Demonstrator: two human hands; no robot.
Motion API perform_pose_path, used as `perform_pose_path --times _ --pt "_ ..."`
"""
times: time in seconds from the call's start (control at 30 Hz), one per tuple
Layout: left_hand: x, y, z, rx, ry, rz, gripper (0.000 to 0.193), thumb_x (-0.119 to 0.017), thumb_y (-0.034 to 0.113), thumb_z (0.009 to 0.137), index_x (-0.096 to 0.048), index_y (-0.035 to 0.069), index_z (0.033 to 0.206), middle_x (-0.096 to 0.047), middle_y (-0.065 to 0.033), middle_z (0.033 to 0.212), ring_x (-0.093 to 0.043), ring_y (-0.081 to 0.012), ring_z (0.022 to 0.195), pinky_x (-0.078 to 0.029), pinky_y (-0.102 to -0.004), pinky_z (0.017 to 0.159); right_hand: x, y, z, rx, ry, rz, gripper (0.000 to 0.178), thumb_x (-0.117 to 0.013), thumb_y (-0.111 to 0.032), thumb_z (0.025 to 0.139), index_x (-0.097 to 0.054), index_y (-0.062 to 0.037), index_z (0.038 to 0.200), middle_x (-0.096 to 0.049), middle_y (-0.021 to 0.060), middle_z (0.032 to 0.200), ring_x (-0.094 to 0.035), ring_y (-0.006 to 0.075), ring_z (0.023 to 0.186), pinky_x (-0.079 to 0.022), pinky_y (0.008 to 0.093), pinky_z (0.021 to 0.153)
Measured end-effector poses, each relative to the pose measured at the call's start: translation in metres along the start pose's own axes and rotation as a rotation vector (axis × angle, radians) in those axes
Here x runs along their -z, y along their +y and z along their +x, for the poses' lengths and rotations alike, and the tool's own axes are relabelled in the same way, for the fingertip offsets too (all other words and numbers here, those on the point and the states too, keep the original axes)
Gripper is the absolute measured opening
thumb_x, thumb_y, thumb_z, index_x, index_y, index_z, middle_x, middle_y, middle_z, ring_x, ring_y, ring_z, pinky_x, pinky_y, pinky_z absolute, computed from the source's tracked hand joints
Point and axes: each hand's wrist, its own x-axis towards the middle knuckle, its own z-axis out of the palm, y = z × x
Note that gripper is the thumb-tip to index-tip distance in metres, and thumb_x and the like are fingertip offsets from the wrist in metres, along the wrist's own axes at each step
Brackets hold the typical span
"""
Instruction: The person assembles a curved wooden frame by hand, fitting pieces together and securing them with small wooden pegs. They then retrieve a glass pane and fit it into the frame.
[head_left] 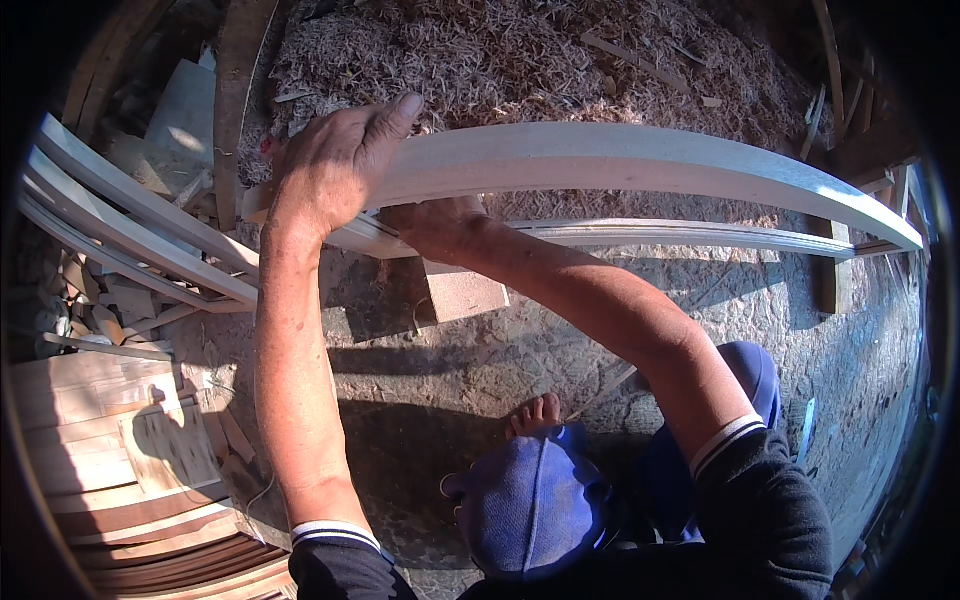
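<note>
Left hand: your left hand [335, 165] lay over the top of the pale wooden plank [640, 160], up at eleven o'clock, fingers curled over its far edge and thumb stretched along the upper face — closed on it.
Right hand: your right hand [440, 228] sat just below the left, near twelve o'clock, tucked in under the plank. How far its fingers were closed, you couldn't tell; they were hidden.
Plank: it ran from your hands out to the three o'clock rim, held up off the ground.
Thin strip: a narrower grey strip [680, 235] ran just beneath the plank, alongside it.
Wood block: a short block [465, 292] sat on the ground right under your right wrist.
Shavings: a big heap of wood shavings [540, 60] spread at twelve o'clock, beyond the plank.
Boards: stacked boards [110, 450] lay at eight o'clock, loose strips [130, 220] at ten.
Ground: bare stone floor [420, 370], your foot [535, 412] at six o'clock.
</note>
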Motion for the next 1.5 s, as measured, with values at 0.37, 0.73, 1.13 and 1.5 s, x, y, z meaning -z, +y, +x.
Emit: perform_pose_path --times 0.37,0.73,1.13,1.5 --pt "0.002 0.005 -0.003 -0.009 0.005 -0.023 0.079 -0.041 0.079 0.095 -0.077 0.008 0.101 -0.073 -0.0171 0.089 -0.071 -0.032 0.085 -0.054 -0.0452 0.08 -0.024 0.004 0.016 0.05 0.027 0.079 0.025 -0.066 -0.017 0.09 -0.077 -0.0064 0.109 -0.073 0.0123 0.113 -0.063 0.0379 0.12 -0.048 0.0627 0.098" --pt "0.003 0.003 -0.001 -0.032 -0.036 -0.075 0.071 -0.042 0.067 0.1 -0.071 0.003 0.107 -0.071 -0.0224 0.095 -0.068 -0.0392 0.09 -0.049 -0.0451 0.081 -0.005 -0.002 -0.001 0.191 -0.207 -0.132 0.02 -0.073 -0.019 0.083 -0.08 -0.0096 0.099 -0.076 0.0086 0.109 -0.071 0.0311 0.099 -0.054 0.0561 0.086" --pt "0.007 0.007 -0.005 0.04 -0.074 0.007 0.075 -0.038 0.067 0.102 -0.072 0.001 0.116 -0.074 -0.0184 0.111 -0.068 -0.0359 0.106 -0.048 -0.0395 0.095 0.032 0.127 -0.218 -0.016 -0.342 -0.485 0.013 -0.071 -0.018 0.084 -0.078 -0.008 0.081 -0.072 0.0093 0.088 -0.074 0.0299 0.082 -0.062 0.0447 0.058" --pt "0.001 0.018 -0.003 0.061 -0.091 -0.004 0.073 -0.037 0.067 0.103 -0.072 0.003 0.106 -0.072 -0.0194 0.094 -0.066 -0.0374 0.089 -0.049 -0.0426 0.083 0.116 0.273 -0.463 -0.66 0.055 -0.367 0.022 -0.067 -0.013 0.091 -0.074 -0.0079 0.111 -0.074 0.0132 0.103 -0.072 0.0338 0.098 -0.058 0.0458 0.078"
